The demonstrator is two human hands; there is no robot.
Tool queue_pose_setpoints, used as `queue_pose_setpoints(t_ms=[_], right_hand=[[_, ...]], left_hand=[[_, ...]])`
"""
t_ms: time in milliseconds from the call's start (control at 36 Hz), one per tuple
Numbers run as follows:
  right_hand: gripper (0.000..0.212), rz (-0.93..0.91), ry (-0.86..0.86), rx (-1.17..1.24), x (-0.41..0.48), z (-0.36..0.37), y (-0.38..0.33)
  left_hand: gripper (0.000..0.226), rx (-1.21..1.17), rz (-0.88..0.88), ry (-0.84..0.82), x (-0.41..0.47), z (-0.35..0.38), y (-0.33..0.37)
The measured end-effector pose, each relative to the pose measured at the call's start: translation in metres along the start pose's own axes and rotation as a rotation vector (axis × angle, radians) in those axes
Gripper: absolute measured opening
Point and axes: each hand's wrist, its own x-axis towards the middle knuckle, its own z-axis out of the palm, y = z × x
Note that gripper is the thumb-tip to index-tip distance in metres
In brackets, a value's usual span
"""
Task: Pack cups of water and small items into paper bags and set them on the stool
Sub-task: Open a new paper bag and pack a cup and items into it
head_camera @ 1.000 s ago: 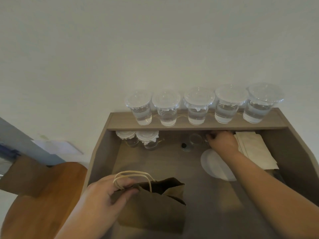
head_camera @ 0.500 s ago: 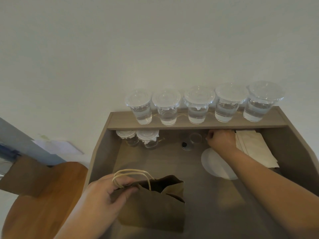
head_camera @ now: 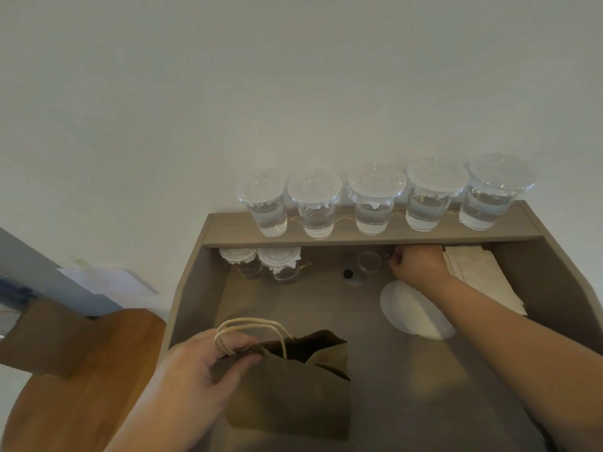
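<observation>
A brown paper bag (head_camera: 293, 396) stands open on the desk's near side. My left hand (head_camera: 199, 370) grips its top edge by the pale rope handles. My right hand (head_camera: 419, 264) reaches under the shelf at the back, fingers curled beside a small clear container (head_camera: 368, 261); what they touch is hidden. Several lidded cups of water (head_camera: 372, 200) line the shelf top. Two more lidded cups (head_camera: 279, 264) stand under the shelf at the left. The wooden stool (head_camera: 81, 370) is at the lower left.
A white round disc (head_camera: 408, 308) lies under my right forearm, and a stack of pale napkins (head_camera: 479, 272) sits at the back right. A small dark-capped item (head_camera: 350, 275) lies near the container. Another brown bag (head_camera: 39, 337) rests at the stool's far edge. Raised side walls (head_camera: 186, 288) border the desk.
My right hand has pushed slightly further back under the shelf. My left hand and the bag have stayed where they were.
</observation>
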Motion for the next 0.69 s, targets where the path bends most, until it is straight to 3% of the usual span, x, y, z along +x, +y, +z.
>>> queue_pose_setpoints(t_ms=[111,222,333,583,639,694], right_hand=[[0.01,-0.023,-0.026,-0.005,0.001,-0.012,-0.006],[0.017,-0.025,-0.061,-0.011,-0.001,-0.021,-0.012],[0.002,0.0,-0.088,0.0,-0.002,-0.025,-0.014],[0.012,0.114,-0.079,0.123,-0.007,-0.027,-0.003],[0.029,0.108,-0.074,0.14,-0.012,-0.024,0.001],[0.028,0.129,-0.027,0.151,-0.023,-0.025,0.004]], left_hand=[[0.028,0.008,0.0,0.005,0.0,-0.001,-0.001],[0.025,0.028,-0.002,-0.002,0.0,-0.001,-0.002],[0.025,0.021,0.004,0.0,-0.001,-0.001,-0.002],[0.032,-0.004,0.013,-0.01,-0.003,-0.003,0.0],[0.029,0.008,0.025,-0.016,-0.003,-0.004,-0.001],[0.027,0.018,0.043,-0.02,-0.002,-0.006,-0.002]])
